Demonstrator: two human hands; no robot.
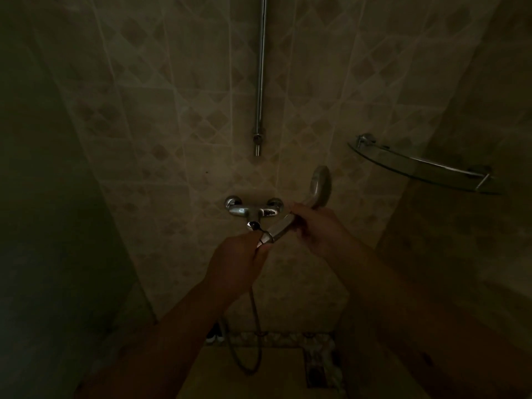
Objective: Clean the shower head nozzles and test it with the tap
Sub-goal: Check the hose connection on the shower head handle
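Observation:
In a dim shower stall, a chrome hand shower head is held in front of the wall tap. My right hand grips the upper part of its handle, just below the round head. My left hand grips the lower end of the handle where the hose joins it. The hose hangs down from my left hand and loops on the floor. The nozzle face is turned away, so the nozzles are hidden. The tap's chrome lever points toward me, just above my left hand.
A chrome riser rail runs up the tiled wall above the tap. A glass corner shelf with a metal rail is fixed on the right wall. A dark panel closes off the left side. A floor drain strip lies below.

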